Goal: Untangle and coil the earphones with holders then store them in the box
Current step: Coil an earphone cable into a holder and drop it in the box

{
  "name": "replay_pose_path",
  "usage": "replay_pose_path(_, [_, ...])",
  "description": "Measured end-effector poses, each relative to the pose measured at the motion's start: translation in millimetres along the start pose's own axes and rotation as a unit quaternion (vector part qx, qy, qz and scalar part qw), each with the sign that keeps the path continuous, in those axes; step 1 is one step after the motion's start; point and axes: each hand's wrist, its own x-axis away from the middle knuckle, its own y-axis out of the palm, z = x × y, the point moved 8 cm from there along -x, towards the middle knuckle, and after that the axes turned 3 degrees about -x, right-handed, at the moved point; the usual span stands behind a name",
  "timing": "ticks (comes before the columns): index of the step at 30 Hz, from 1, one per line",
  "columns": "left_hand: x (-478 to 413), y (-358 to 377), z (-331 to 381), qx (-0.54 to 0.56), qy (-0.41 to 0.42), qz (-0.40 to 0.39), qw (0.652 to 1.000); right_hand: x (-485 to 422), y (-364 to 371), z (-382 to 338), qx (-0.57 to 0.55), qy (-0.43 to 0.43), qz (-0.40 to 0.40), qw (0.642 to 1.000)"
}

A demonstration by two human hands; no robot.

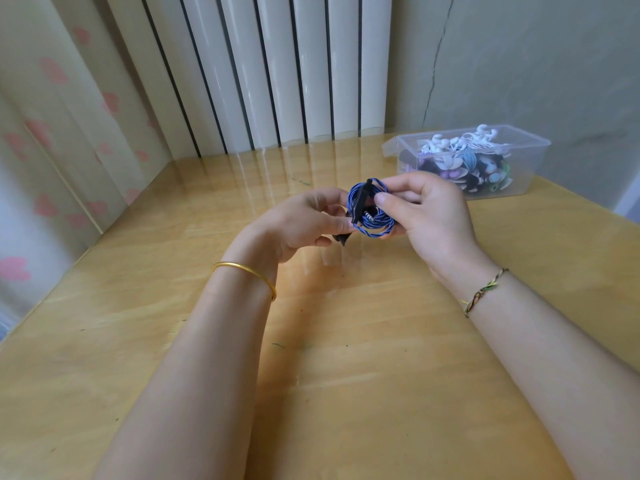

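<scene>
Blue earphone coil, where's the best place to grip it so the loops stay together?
Pinch the blue earphone coil where the black holder crosses its loops, thumb on the near face, fingers behind, coming from the right like the right hand. The holder likely keeps the loops bunched.

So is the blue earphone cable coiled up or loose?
Coiled. The blue cable forms a tight round loop pinched by the right hand; the left hand grips the black holder across it.

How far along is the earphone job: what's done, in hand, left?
Done: blue earphones coiled; other coils lie in the clear box. In hand: left hand and right hand hold the coil, black holder across it. Left: storing it in the box.
</scene>
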Motion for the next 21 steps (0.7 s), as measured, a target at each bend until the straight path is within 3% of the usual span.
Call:
replay_pose_path(13, [-0.5,1.4,1.7,0.090,0.024,-0.025,0.995,1.3,-1.7,-2.9,0.049,-0.051,0.051,0.996])
replay_pose_path(21, [-0.9,3.2,7.3,0.107,0.038,-0.034,0.993,0.5,-1.5,3.8,0.000,-0.026,0.055,0.998])
